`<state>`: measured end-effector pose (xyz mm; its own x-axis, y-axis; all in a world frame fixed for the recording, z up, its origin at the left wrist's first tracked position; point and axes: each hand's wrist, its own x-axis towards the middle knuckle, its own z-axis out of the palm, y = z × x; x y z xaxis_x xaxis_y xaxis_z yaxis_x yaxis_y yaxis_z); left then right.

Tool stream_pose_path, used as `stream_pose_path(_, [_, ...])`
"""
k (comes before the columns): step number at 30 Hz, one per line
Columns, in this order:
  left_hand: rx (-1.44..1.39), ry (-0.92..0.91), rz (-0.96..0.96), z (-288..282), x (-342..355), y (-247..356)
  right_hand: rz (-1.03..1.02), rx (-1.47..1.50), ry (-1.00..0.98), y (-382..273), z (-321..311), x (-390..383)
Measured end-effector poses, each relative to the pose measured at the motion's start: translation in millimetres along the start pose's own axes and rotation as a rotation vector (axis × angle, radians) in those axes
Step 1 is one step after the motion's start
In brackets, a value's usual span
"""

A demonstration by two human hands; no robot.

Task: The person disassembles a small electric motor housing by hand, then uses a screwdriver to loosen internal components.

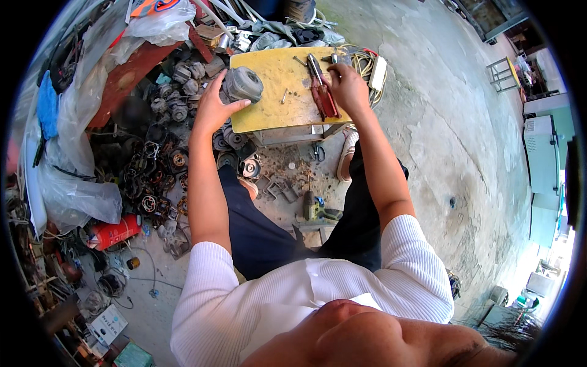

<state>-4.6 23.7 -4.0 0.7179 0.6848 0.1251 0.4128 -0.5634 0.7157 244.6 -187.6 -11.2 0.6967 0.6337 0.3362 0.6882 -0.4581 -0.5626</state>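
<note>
My left hand (214, 107) curves round the near left side of a grey, rounded metal motor housing (246, 84), thumb and fingers spread against it. The housing sits at the left end of a low yellow-topped stool (269, 116). At the stool's far right corner, my right hand (350, 90) has its fingers curled round a tool with a short metal head (334, 59); its grip is mostly hidden by the hand. Just left of that hand lie red-handled pliers (323, 98). A few loose bolts (284, 96) rest mid-stool.
A heap of dismantled motor parts (165, 159) covers the floor left of the stool. A green and black power drill (318, 208) lies between my legs. Coiled cable and a white power strip (378, 73) lie beyond my right hand. Plastic sheeting (73, 153) hangs at left.
</note>
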Motion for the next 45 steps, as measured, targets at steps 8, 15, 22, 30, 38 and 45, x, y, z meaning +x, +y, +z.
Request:
stream_pose_path(8, [-0.215, -0.051, -0.068, 3.5, 0.8, -3.3, 0.202, -0.277, -0.275, 25.7, -16.3, 7.2])
stream_pose_path(15, [-0.201, -0.025, -0.091, 6.0, 1.3, 6.7, 0.251, -0.414, -0.348, 24.5, -11.6, 3.5])
stream_pose_path(22, [-0.233, -0.070, -0.102, 17.8, 5.9, 8.5, 0.183, -0.427, -0.336, 27.9, -2.4, 6.4])
stream_pose_path(30, [-0.370, -0.158, -0.151, 23.4, 8.0, 11.3, 0.125, -0.400, -0.199, 22.4, -3.7, -0.2])
stream_pose_path(38, [-0.452, -0.204, -0.114, 22.9, 6.8, 13.6, 0.016, -0.232, -0.324, -11.3, -17.3, -8.3])
stream_pose_path(45, [-0.483, -0.185, -0.166, 26.1, 10.8, 6.6, -0.033, -0.355, -0.304, -7.0, -1.5, -25.1])
